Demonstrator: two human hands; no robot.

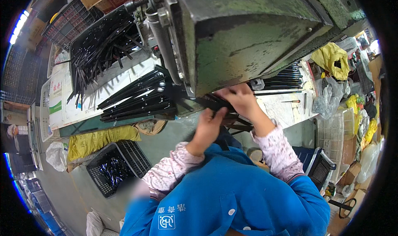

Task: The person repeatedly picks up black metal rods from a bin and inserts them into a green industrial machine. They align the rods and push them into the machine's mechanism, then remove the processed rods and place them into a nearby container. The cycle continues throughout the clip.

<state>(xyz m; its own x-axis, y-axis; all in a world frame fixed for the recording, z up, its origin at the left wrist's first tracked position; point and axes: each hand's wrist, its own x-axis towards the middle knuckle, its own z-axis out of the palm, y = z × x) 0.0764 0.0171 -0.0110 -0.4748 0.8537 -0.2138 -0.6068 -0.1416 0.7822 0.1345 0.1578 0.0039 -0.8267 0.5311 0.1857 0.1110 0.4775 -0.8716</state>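
My left hand [208,127] is closed around a dark black strip [216,102], thumb up, just below the machine. Close beside it, to the right, my right hand [243,101] has its fingers curled in at the same black piece; they are slightly blurred. Above both hands looms a worn green machine [244,49], whose lower edge hides part of the work. Fanned black strips [137,98] lie on the table just left of my hands. More long black strips [282,77] are lined up on the right, partly behind the machine.
A black bin full of strips [103,45] stands at the far left of the table. A metal spring [159,37] runs down the machine's left side. On the floor at left is a black crate [118,165] of small dark parts. Plastic bags [329,97] and a white crate [333,130] are at right.
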